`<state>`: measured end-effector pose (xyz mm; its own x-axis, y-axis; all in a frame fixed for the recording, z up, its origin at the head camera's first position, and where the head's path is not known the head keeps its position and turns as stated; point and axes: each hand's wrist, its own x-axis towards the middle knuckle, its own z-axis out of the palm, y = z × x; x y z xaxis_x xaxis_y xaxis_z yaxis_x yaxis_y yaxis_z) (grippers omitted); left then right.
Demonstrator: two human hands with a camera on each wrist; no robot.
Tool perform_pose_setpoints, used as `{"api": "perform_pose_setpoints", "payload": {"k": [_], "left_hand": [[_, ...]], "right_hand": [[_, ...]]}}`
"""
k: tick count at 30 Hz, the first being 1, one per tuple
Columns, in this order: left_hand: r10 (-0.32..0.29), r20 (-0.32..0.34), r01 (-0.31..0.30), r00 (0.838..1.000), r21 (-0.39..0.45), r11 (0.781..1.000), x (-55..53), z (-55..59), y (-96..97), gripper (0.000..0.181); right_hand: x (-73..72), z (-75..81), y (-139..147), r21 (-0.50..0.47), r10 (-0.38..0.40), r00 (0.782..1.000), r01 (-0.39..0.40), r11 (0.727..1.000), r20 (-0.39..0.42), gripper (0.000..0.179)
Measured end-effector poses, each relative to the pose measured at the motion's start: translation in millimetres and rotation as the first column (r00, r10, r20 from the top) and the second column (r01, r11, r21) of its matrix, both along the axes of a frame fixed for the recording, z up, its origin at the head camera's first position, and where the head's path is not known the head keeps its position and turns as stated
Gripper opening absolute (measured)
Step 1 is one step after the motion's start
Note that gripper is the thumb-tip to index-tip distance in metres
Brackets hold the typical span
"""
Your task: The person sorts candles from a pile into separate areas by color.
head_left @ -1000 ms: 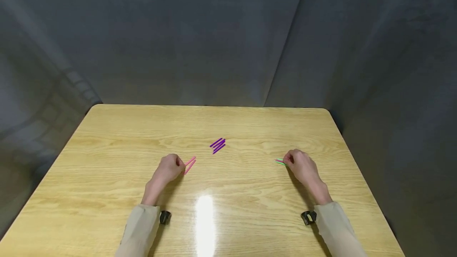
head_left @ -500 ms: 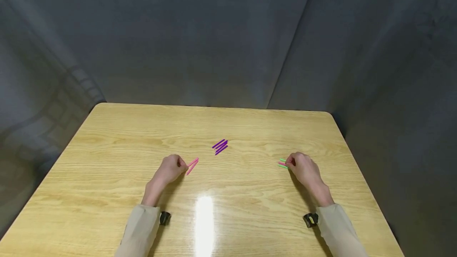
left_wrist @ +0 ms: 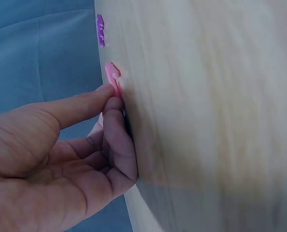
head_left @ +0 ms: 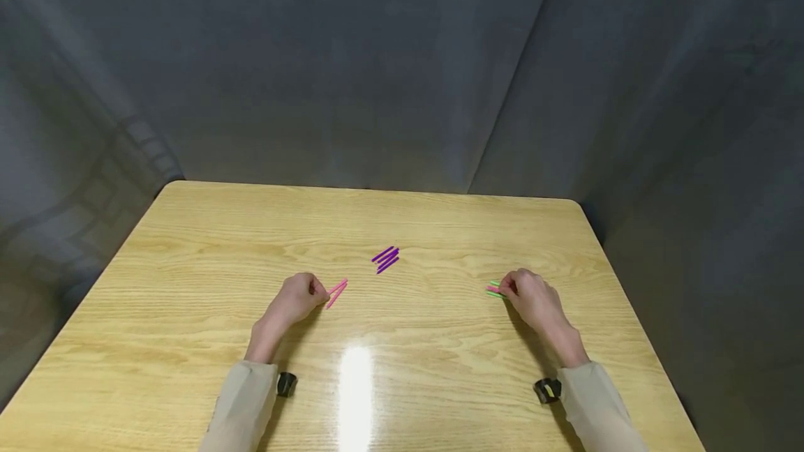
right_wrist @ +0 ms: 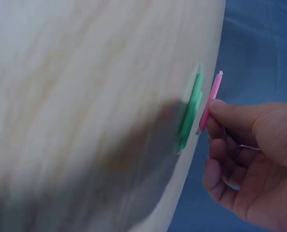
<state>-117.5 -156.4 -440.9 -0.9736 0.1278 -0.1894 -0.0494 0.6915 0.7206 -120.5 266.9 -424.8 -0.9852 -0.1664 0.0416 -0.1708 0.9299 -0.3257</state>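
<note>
Over the left half of the table, my left hand (head_left: 298, 297) pinches one end of a thin pink stick (left_wrist: 110, 70) between thumb and forefinger. A second pink stick (head_left: 336, 298) lies at a slant just below it, their far ends close together. On the right, my right hand (head_left: 534, 300) holds another pink stick (right_wrist: 214, 91) by its middle between thumb and fingertip. That stick has a small pale tip at each end. Side by side on the wood under it lie green sticks (right_wrist: 191, 106), partly covered by the hand in the head view.
Several purple sticks (head_left: 387, 259) lie slanted in a loose group at mid-table, between the hands and farther back. The wooden table (head_left: 433, 368) shows a bright glare near its front. Dark grey curtains (head_left: 352, 75) hang behind and beside it.
The head view has shifted slightly. Both hands keep their pinch on the pink sticks and stay in nearly the same places.
</note>
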Motion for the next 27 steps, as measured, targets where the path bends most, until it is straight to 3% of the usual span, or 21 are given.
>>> {"api": "perform_pose_setpoints", "payload": {"k": [19, 23, 27], "left_hand": [[-0.018, 0.025, 0.017, 1.000, 0.037, 0.999, 0.5, 0.2, -5.9, 0.008], [0.019, -0.014, -0.018, 1.000, 0.061, 0.998, 3.7, -0.4, -6.6, 0.006], [0.034, -0.105, -0.027, 0.994, 0.072, 0.997, 5.0, 5.2, -4.2, 0.005]], "right_hand": [[15.4, -4.5, -41.6, -0.040, 0.094, 0.994, -0.092, 0.995, 0.049, 0.008], [21.2, -5.5, -51.7, -0.049, 0.135, 0.989, -0.133, 0.990, 0.052, 0.009], [25.0, -4.8, -61.7, -0.036, 0.150, 0.986, -0.147, 0.988, 0.075, 0.009]]}}
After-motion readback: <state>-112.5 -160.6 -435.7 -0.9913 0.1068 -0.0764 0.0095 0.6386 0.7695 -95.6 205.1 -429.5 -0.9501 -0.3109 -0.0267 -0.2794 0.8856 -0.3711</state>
